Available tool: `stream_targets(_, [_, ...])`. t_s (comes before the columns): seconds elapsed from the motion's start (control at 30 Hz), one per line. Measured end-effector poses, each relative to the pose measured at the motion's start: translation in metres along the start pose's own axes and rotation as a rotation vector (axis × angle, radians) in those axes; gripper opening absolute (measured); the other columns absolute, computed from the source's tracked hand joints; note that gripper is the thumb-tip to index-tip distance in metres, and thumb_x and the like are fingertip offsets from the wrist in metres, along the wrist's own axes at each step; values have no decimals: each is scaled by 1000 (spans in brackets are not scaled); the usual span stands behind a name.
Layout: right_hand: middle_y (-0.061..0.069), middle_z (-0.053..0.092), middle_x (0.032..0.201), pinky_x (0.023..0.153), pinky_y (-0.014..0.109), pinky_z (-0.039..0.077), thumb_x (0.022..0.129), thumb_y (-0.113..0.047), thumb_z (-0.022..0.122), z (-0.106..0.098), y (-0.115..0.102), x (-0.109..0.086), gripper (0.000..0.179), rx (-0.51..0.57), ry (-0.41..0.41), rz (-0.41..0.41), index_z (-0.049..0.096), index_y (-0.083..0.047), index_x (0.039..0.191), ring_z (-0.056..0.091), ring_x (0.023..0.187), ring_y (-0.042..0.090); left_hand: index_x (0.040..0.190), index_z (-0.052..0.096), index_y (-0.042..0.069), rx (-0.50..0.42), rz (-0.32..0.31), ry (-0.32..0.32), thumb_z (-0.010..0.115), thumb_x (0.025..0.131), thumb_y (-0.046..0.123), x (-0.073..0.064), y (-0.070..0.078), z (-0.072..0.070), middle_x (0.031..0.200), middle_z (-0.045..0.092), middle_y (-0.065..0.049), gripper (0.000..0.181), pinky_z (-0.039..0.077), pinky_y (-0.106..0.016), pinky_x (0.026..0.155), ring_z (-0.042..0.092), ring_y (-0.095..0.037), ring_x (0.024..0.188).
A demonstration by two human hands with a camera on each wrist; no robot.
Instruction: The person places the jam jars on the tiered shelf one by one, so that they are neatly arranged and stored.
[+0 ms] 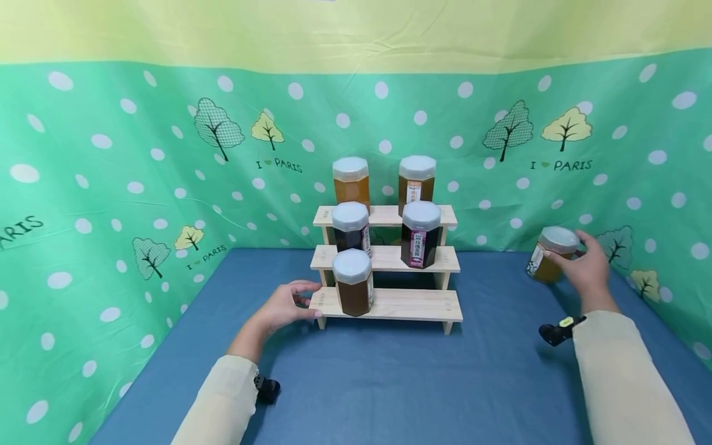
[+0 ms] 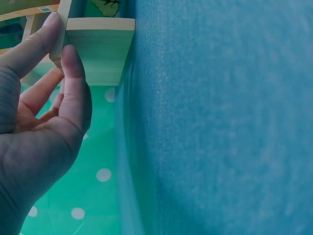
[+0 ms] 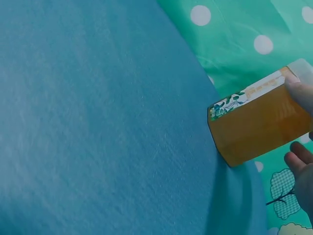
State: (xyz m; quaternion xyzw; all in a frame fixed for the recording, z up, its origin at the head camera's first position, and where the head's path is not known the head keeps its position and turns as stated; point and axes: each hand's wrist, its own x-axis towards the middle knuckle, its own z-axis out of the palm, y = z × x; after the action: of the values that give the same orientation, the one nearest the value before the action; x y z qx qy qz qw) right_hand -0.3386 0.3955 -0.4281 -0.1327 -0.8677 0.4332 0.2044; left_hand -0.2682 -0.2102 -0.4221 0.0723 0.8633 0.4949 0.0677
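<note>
In the head view, my left hand (image 1: pixel 283 307) pinches the left end of the lowest board of a three-step wooden stand (image 1: pixel 417 303). The left wrist view shows thumb and forefinger on either side of that board (image 2: pixel 61 36). Far to the right, my right hand (image 1: pixel 589 267) grips a honey jar (image 1: pixel 547 262) with a white lid, slightly tilted, near the back of the table. Its amber side and printed label show in the right wrist view, with the thumb (image 3: pixel 298 90) by the lid. A brown jar (image 1: pixel 353 290) stands on the bottom step, at its left.
Two dark jars (image 1: pixel 350 228) (image 1: pixel 421 238) stand on the middle step. An amber jar (image 1: pixel 351 182) and a brown jar (image 1: pixel 416 185) occupy the top step. Blue cloth (image 1: pixel 389 383) covers the table, and a green dotted curtain (image 1: pixel 345 136) hangs behind and at both sides.
</note>
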Motion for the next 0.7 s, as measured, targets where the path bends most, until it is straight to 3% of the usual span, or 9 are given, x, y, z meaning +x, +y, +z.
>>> stream_targets(0.13, [21, 22, 157, 94, 55, 41, 84, -54, 68, 4, 8, 6, 100, 28, 4, 12, 15, -12, 157, 32, 135, 44, 130, 63, 7, 3, 1, 0, 84, 76, 9, 0, 0, 1, 137, 51, -13, 58, 52, -36, 79, 56, -26, 95])
stream_targets(0.2, [21, 22, 157, 101, 57, 37, 84, -47, 71, 5, 4, 4, 98, 61, 7, 28, 15, -12, 157, 30, 137, 43, 130, 63, 7, 1, -3, 0, 84, 76, 9, 0, 0, 1, 138, 51, -12, 58, 52, -35, 79, 56, -25, 95])
stream_targets(0.33, [21, 26, 155, 92, 53, 44, 85, -48, 70, 5, -8, -3, 96, 22, 33, 54, 18, -11, 156, 32, 136, 41, 131, 62, 7, 5, 2, -3, 84, 77, 10, 0, 0, 0, 138, 51, -13, 59, 52, -36, 80, 55, -26, 96])
stream_targets(0.43, [20, 29, 154, 91, 55, 44, 82, -56, 69, 9, 0, 1, 99, 9, 58, 51, 20, -12, 156, 35, 135, 41, 131, 62, 7, 6, 1, -3, 84, 76, 11, 0, 0, -1, 138, 51, -13, 59, 51, -36, 79, 55, -26, 95])
stream_targets(0.5, [19, 28, 155, 101, 58, 36, 83, -49, 72, 9, -4, -4, 95, 54, 67, 69, 22, -12, 155, 33, 137, 41, 131, 62, 7, 7, 0, -4, 84, 77, 11, 0, 1, -1, 138, 51, -13, 59, 51, -36, 79, 55, -26, 95])
stream_targets(0.63, [17, 29, 155, 104, 56, 35, 86, -36, 73, 7, -24, -24, 88, 78, 89, 107, 25, -9, 154, 32, 138, 38, 131, 62, 7, 8, -2, -5, 84, 77, 10, 0, 1, 0, 138, 51, -13, 59, 52, -35, 78, 56, -25, 95])
stream_targets(0.7, [15, 29, 155, 104, 55, 36, 85, -36, 74, 7, -26, -29, 88, 76, 98, 115, 26, -10, 154, 33, 138, 37, 131, 62, 7, 8, 0, -7, 84, 77, 9, 0, 1, 0, 138, 50, -13, 59, 52, -35, 78, 56, -25, 95])
